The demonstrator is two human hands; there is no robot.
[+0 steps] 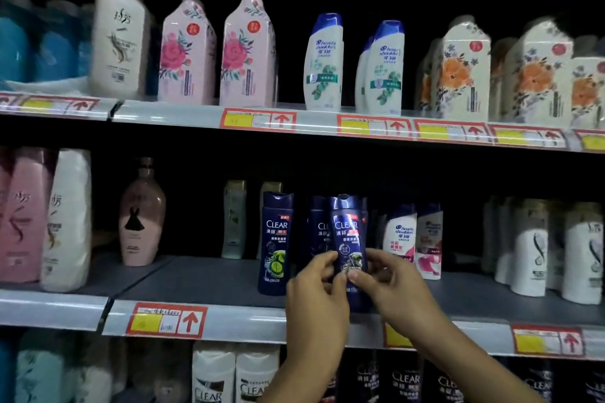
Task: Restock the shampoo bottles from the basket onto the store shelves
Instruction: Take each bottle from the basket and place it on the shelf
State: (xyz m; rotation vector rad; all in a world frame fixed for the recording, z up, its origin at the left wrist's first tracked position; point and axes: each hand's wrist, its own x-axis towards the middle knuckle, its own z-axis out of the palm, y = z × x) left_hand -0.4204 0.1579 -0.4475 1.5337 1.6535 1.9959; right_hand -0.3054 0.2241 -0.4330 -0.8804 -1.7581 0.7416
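Observation:
A dark blue Clear shampoo bottle (pixel 347 232) stands upright at the front of the middle shelf (pixel 203 285). My left hand (pixel 316 294) and my right hand (pixel 389 281) pinch its lower part from either side. Another dark blue Clear bottle (pixel 276 242) with a green label stands just to its left. A third Clear bottle (pixel 319 226) stands half hidden behind the held one. The basket is out of view.
White and pink Head & Shoulders bottles (pixel 412 239) stand right of my hands, white bottles (pixel 530 245) further right. Pink and white bottles (pixel 45 219) fill the left end. The upper shelf (pixel 196 111) holds floral cartons and Head & Shoulders bottles. Clear bottles (pixel 406 379) line the shelf below.

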